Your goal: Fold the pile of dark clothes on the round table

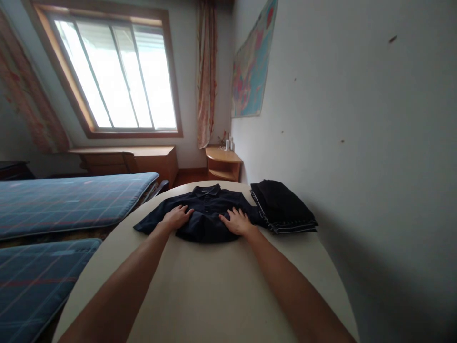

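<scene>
A dark navy collared shirt (205, 221) lies front side up on a pale round-edged table (210, 281), its collar toward the far edge and its sleeves spread to both sides. My left hand (177, 217) rests on the shirt's left part with the fingers stretched out. On the right part, my right hand (236, 221) lies flat with its fingers spread. Neither hand grips the cloth. The lower hem of the shirt curves toward me. Close to the right sleeve sits a stack of folded black clothes (283, 207), which partly covers or meets that sleeve's end.
Two blue plaid mattresses (71, 200) are at the left of the table. A white wall (374, 157) runs close along the right side. Beyond the table stand a wooden desk (157, 151) under the window and a small corner shelf (224, 155) with small items on it.
</scene>
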A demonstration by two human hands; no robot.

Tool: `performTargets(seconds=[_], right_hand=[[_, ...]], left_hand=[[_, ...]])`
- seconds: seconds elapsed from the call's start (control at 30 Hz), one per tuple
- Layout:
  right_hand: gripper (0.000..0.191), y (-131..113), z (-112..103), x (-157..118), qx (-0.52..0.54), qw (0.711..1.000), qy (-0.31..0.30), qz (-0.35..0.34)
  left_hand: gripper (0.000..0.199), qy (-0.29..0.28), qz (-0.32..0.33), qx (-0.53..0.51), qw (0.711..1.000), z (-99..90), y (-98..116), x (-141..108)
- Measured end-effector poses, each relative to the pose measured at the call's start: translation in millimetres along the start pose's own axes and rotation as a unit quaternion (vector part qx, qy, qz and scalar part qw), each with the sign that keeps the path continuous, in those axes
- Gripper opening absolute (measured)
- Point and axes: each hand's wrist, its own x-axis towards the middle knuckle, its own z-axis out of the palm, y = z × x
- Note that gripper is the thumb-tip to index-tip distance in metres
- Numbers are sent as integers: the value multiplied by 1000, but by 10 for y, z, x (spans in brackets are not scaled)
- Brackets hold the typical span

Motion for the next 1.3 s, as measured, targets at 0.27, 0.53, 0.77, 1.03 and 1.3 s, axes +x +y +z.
performTargets(seconds=[0.27, 0.53, 0.77, 1.03, 1.3], right_hand=[[79, 122, 119, 248, 3, 996, 86, 0], [54, 108, 73, -45, 3, 962, 273, -15], [42, 67, 139, -211, -39, 962, 269, -5], [35, 243, 183, -463, 14, 978, 197, -73], [56, 351, 226, -701, 72, 964, 207, -152]], left_hand=[[59, -10, 12, 4, 1000, 53, 30, 87], [46, 130, -48, 56, 989, -54, 340, -416], [28, -3, -81, 128, 988, -250, 663, -994], [25, 51, -19, 141, 988, -48, 692, -1317], [30, 101, 46, 37, 993, -77, 570, -1418]])
